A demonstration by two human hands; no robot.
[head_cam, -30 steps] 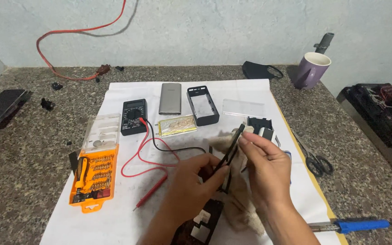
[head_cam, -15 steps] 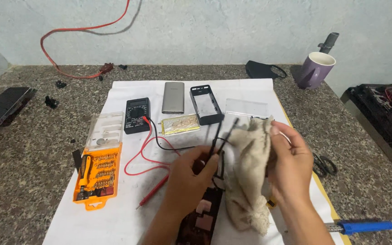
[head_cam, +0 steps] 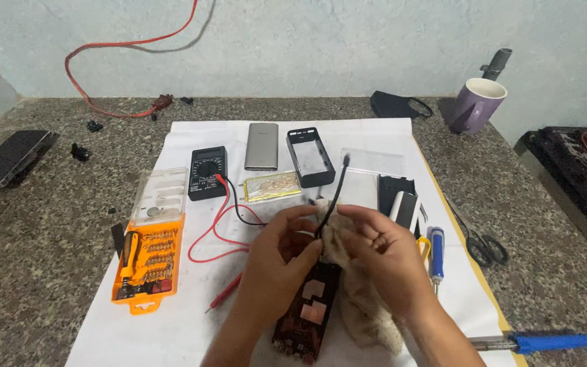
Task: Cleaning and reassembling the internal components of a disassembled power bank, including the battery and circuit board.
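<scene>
Directly below the head camera, over a white paper sheet [head_cam: 375,136] spread on a granite counter [head_cam: 35,258], my left hand [head_cam: 276,261] pinches a thin black probe [head_cam: 334,194] between thumb and fingertips, fingers narrowly closed on its lower end. The probe tilts up and away from me. My right hand [head_cam: 385,255] is curled over a beige cloth [head_cam: 365,306], fingers half closed and pressing the cloth against the probe's base. Beneath both hands lies a dark circuit board [head_cam: 310,312] with copper pads, partly covered by my left wrist.

Surrounding items: a black multimeter [head_cam: 207,172] with red and black leads, a silver battery pouch [head_cam: 272,186], a grey metal shell [head_cam: 261,145], a black plastic frame [head_cam: 310,156], and an orange screwdriver kit [head_cam: 145,264].

Risks, in my judgement:
- The grip on the probe is low and slight; a twist of the cloth could lever it free, dropping it onto the board.
- Cloth fibres may snag on board components directly under my hands.
- The red lead loops near my left hand; catching it could drag the multimeter.
- The battery pouch lies close ahead; a slipping probe tip could strike it.
</scene>
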